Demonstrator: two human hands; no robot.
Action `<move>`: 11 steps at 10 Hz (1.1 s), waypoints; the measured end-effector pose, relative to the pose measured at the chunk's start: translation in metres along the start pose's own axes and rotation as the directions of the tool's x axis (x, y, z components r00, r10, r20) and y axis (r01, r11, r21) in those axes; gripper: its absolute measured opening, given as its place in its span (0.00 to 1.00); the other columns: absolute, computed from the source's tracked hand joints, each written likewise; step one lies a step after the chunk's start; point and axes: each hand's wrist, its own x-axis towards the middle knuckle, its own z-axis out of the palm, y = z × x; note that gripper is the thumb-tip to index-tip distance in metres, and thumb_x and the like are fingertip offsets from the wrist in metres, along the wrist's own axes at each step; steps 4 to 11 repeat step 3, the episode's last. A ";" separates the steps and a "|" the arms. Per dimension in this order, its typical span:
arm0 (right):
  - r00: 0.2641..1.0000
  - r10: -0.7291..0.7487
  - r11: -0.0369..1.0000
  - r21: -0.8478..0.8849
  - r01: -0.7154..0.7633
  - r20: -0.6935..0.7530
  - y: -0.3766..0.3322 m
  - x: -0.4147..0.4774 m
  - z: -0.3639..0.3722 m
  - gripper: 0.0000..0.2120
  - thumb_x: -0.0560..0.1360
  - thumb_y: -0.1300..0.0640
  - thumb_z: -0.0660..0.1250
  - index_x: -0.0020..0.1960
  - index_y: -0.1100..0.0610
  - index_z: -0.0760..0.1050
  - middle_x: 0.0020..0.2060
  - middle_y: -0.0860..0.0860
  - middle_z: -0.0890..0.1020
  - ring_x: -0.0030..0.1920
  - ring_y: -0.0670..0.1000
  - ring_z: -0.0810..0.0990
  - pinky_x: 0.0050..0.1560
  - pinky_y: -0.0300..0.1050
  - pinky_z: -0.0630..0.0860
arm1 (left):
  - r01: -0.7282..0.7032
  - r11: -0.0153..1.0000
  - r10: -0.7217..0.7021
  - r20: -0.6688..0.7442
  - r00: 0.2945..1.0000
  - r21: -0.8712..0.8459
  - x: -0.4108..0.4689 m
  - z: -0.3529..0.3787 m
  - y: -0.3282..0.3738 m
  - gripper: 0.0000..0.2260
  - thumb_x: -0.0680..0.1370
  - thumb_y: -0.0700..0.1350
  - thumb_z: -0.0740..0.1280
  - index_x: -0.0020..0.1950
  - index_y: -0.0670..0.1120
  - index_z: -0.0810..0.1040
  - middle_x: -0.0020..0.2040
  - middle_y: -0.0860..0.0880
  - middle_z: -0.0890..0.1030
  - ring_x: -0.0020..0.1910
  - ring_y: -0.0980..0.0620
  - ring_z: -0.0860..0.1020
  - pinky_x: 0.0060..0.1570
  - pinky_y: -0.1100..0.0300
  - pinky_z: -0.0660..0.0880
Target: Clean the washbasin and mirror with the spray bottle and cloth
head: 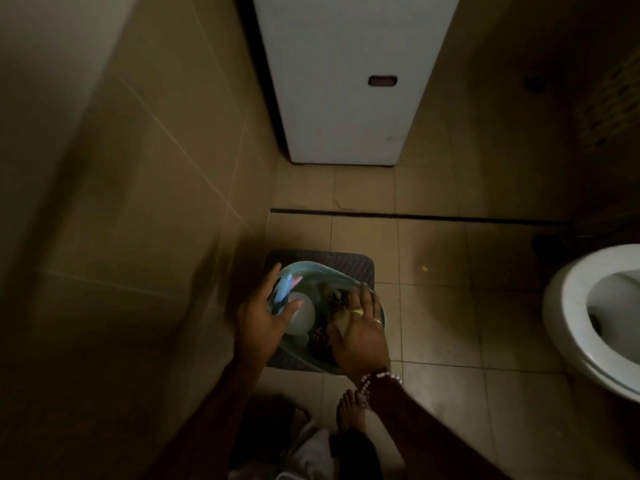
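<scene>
From the head camera, looking steeply down in a dim bathroom, a pale blue plastic tub [367,296] sits on a dark ribbed stool or mat [360,263] on the tiled floor [433,258], tucked against the left wall [156,168]. Raised off the tiles and close to the wall, the tub looks like the place where the cleaning kit is kept, which would explain why both hands go there first.

The left hand [265,315] is spread wide over the tub's left side, fingers fanned and not closed on anything, its thumb lying across the spray bottle [299,315]. The bottle lies inside the tub, with its blue trigger head [285,289] pointing up toward the rim; a hand shaped like this seems about to wrap the neck.

The right hand [360,332], with rings and a beaded bracelet [381,377] at the wrist, rests palm down over the tub's right half, fingers loosely spread on a dark crumpled heap [329,296] that may be the cloth; whether it grips anything I cannot tell, as the light is too poor.

A white toilet bowl [595,317] stands at the right and a white door [346,81] ahead. Neither washbasin nor mirror is in view, so cleaning proper has likely not begun
</scene>
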 end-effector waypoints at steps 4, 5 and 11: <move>0.977 -0.037 0.982 -0.190 -0.004 -0.211 0.037 -0.043 -0.088 0.39 0.79 0.35 0.53 0.80 0.52 0.40 0.79 0.54 0.39 0.78 0.59 0.38 0.73 0.65 0.42 | -0.380 0.839 0.387 0.066 0.920 0.389 -0.017 0.000 0.098 0.32 0.75 0.64 0.61 0.74 0.49 0.65 0.75 0.50 0.65 0.75 0.51 0.61 0.71 0.41 0.60; 0.977 -0.037 0.982 -0.190 -0.004 -0.211 0.037 -0.043 -0.088 0.39 0.79 0.35 0.53 0.80 0.52 0.40 0.79 0.54 0.39 0.78 0.59 0.38 0.73 0.65 0.42 | -0.380 0.839 0.387 0.066 0.920 0.389 -0.017 0.000 0.098 0.32 0.75 0.64 0.61 0.74 0.49 0.65 0.75 0.50 0.65 0.75 0.51 0.61 0.71 0.41 0.60; 0.977 -0.037 0.982 -0.190 -0.004 -0.211 0.037 -0.043 -0.088 0.39 0.79 0.35 0.53 0.80 0.52 0.40 0.79 0.54 0.39 0.78 0.59 0.38 0.73 0.65 0.42 | -0.380 0.839 0.387 0.066 0.920 0.389 -0.017 0.000 0.098 0.32 0.75 0.64 0.61 0.74 0.49 0.65 0.75 0.50 0.65 0.75 0.51 0.61 0.71 0.41 0.60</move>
